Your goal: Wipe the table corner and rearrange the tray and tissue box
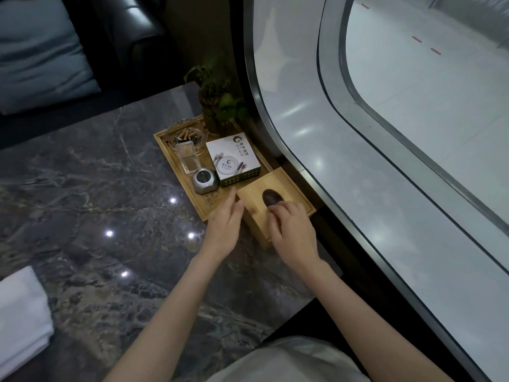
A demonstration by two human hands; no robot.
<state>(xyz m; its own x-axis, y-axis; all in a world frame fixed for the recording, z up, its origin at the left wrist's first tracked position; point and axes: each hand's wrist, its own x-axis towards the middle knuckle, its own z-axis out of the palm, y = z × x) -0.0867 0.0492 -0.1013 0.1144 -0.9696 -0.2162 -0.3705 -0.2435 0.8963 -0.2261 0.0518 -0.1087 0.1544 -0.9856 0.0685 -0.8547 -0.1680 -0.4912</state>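
A wooden tissue box [257,199] with a dark oval slot stands at the table's right corner, touching the near right end of the wooden tray [176,165]. My right hand [292,230] rests on the box's top and near side, fingers curled over it. At the box's left edge my left hand [224,224] has its fingers apart and the fingertips over the tray's near end. The dark marble table [96,216] carries both.
On the tray stand a glass ashtray with cigarette butts [186,135], a clear box [188,158], a grey call bell [205,181], a white printed box [232,158] and a potted plant [217,106]. A folded white cloth [20,312] lies at the near left. A curved glass window runs along the right.
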